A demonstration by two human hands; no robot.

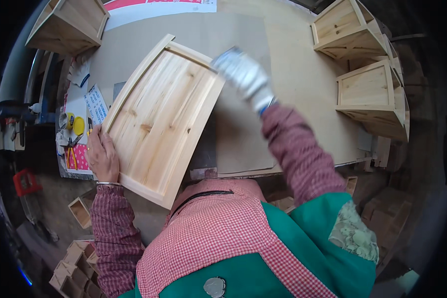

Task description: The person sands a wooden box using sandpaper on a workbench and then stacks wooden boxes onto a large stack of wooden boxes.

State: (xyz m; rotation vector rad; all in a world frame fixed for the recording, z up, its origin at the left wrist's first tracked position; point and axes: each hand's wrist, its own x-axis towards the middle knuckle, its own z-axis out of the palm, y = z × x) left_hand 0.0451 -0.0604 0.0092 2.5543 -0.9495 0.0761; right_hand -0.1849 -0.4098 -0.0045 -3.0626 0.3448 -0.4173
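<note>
A pale wooden box (166, 121) with framed, tapered sides rests at a tilt on the workbench, its knotty side panel facing up. My bare left hand (103, 156) grips its lower left edge, fingers curled over the rim and a bangle at the wrist. At the box's upper right corner is my right hand (246, 79), in a white and grey work glove and smeared by motion. Its fingers are too blurred to read, and whether it holds anything does not show.
Similar wooden boxes stand at the bench's far left (72, 27) and right (365, 84). Along the left edge lie orange-handled pliers (71, 153), a yellow tape measure (78, 125), a printed paper sheet (96, 103) and a spare glove (78, 77). Small wooden boxes (77, 265) are stacked at lower left.
</note>
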